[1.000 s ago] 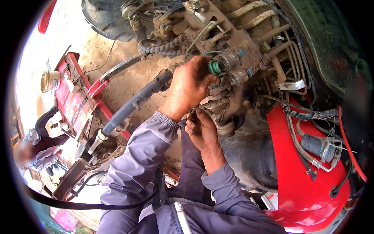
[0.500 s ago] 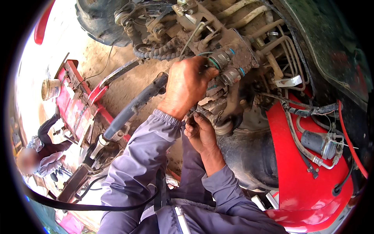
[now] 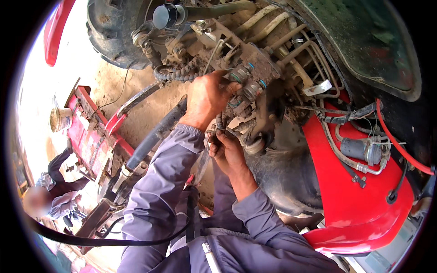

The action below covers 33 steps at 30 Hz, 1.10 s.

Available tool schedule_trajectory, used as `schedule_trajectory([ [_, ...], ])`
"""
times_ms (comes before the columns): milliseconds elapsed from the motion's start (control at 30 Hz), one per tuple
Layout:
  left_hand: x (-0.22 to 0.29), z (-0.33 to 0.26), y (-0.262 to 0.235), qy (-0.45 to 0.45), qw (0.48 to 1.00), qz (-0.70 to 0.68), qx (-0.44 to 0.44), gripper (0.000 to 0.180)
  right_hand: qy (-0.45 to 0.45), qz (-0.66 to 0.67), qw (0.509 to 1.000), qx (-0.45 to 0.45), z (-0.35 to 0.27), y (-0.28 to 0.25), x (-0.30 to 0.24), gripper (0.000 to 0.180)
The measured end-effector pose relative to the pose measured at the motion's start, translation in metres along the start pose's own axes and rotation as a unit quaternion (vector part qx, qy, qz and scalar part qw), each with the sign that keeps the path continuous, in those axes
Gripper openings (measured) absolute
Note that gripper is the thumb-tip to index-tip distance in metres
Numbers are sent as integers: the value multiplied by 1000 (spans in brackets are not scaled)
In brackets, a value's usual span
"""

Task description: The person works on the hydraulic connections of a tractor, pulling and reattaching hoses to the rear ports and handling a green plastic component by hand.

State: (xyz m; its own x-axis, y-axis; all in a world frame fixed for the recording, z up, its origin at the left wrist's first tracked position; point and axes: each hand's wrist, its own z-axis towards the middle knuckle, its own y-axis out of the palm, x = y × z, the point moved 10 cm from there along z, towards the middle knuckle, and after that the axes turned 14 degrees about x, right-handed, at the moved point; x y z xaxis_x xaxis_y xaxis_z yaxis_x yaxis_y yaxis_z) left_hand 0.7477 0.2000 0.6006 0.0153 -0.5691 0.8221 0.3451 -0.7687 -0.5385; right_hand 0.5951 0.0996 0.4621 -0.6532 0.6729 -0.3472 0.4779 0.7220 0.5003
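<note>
My left hand [image 3: 205, 101] is closed at the muddy back of a tractor, its thumb against a metal hydraulic coupling [image 3: 240, 74] with a green ring. Its other fingers curl out of sight, so what they grip is hidden. A second coupling [image 3: 251, 90] with a blue ring sits just beside it. Lower down, my right hand [image 3: 230, 154] is closed in a pinch, thumb against fingers, below a short dark ribbed piece [image 3: 220, 121]. Whatever lies between those fingertips is too small and dark to name.
Metal pipes [image 3: 291, 59] and a capped pipe [image 3: 165, 17] run above the couplings. A red fender [image 3: 346, 195] with a small cylindrical filter [image 3: 355, 149] stands right, beside a tire [image 3: 284, 182]. Left are a dark lift arm [image 3: 157, 132], a red implement [image 3: 88, 136] and another person [image 3: 59, 191].
The whole view has shifted, bringing the capped pipe in at the top and the machine slightly leftward. Both hands keep nearly the same places at the couplings and stay closed.
</note>
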Motion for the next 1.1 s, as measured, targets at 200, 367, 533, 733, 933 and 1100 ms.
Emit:
schedule_trajectory([
  [200,-22,-8,-24,-54,993,-96,41,64,-33,-13,999,30,-12,-10,-10,11],
  [367,-79,-77,-55,-202,963,-170,50,48,-145,-66,982,103,-15,-38,-49,13],
  [533,-137,-188,-96,-312,948,-69,0,39,-207,-69,967,131,-16,-34,-98,11],
  [733,-183,-282,-125,-367,929,-33,4,37,-269,-80,950,136,28,-23,-166,19],
  [933,-173,-285,-130,-421,907,-26,15,32,-167,-31,979,115,88,-6,-164,20],
  [1100,-166,-282,-102,-402,914,-56,-23,37,-332,-542,762,123,124,-39,-196,29],
])
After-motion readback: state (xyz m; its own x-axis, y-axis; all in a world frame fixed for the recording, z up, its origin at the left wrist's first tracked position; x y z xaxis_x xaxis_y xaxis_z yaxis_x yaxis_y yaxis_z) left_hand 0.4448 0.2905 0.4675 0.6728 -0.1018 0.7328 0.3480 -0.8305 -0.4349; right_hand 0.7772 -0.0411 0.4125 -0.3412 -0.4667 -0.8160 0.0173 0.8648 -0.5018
